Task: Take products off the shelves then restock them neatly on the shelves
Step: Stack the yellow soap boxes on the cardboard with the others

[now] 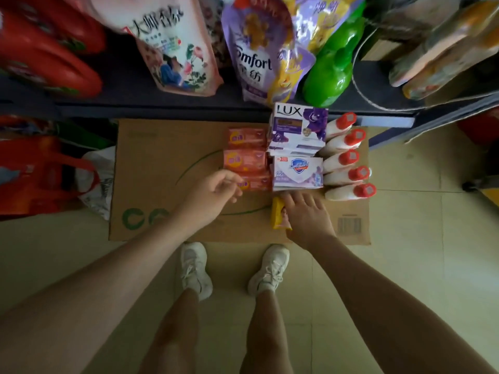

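Nearest to me are my two white sneakers (pixel 194 268) on the tiled floor (pixel 405 265), toes at the edge of a flattened cardboard sheet (pixel 151 157), which I take to be there so the goods stay off the floor while the shelf is emptied. On its near part my right hand (pixel 305 217) lies over a yellow packet (pixel 278 215), fingers bent around its far end and thumb side against it; I judge I am either setting it down or picking it up, and I cannot tell which. My left hand (pixel 216 191) hovers just beside it to the left, fingers loosely curled and holding nothing, its fingertips right at the nearest of three orange soap bars (pixel 247 157) laid in a column. Right of those sits a Safeguard soap box (pixel 297 172), and behind it a stack of LUX soap boxes (pixel 298 128), the top one close under the shelf edge. Along the right side five white bottles with red caps (pixel 347 157) lie on their sides in a row, caps all one way, which looks like grouping by kind to make restocking easy. Beyond is the dark shelf (pixel 162 103), where a pink pouch (pixel 172 47), purple Comfort refill pouches (pixel 256 49) and a green bottle (pixel 334 60) are not yet taken off, with red bags (pixel 46 49) to the left
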Tool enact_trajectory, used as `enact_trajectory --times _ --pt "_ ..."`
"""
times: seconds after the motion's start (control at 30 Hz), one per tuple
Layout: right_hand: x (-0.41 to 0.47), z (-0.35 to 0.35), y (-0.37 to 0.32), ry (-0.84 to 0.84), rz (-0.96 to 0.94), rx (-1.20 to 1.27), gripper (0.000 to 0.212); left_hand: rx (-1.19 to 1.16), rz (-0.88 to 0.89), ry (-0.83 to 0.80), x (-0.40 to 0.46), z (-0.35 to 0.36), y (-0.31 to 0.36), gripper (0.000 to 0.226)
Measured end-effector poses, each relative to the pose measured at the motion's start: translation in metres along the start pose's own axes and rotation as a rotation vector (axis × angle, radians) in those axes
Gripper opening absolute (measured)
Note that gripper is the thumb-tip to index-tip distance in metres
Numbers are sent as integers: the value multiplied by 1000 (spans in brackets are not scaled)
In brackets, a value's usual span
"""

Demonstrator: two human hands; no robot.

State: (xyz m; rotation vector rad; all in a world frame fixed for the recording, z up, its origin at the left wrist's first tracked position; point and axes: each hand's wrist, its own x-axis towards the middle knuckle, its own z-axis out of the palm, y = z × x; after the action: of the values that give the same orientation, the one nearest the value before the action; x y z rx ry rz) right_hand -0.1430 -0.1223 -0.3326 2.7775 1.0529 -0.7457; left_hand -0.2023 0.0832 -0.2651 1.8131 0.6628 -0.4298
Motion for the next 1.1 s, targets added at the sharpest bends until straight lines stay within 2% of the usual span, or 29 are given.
enact_trajectory --times 0.17,0.27,0.33,0.47,0.57,0.63,0.7,0.77,0.87,1.0,1.1 --pt "15 16 -3 31 -29 -95 64 60 53 75 11 -5 -11 19" --pt "7 17 -11 162 -42 -152 47 93 92 87 7 -16 -3 18" --pt "-3 2 -15 219 -52 -108 40 79 129 109 4 -27 9 19" --pt "-15 -83 -21 355 -44 152 23 149 270 220 -6 -57 50 17" --pt "-13 -172 -30 524 -57 340 35 248 401 385 -22 -89 96 15" --pt "-8 -231 -41 618 -167 350 31 359 546 459 -35 -114 128 15" --pt "1 -283 -53 708 -296 299 27 599 723 533 -43 -140 154 20" --pt "16 -320 -62 763 -327 301 29 874 828 629 -45 -164 172 33" --pt "49 -350 -69 825 -314 398 23 1064 835 745 -37 -196 189 61" --pt "104 -371 -72 791 -195 355 30 1179 648 650 -14 -229 196 103" --pt "148 -379 -72 748 -142 293 34 1213 507 544 6 -243 190 123"
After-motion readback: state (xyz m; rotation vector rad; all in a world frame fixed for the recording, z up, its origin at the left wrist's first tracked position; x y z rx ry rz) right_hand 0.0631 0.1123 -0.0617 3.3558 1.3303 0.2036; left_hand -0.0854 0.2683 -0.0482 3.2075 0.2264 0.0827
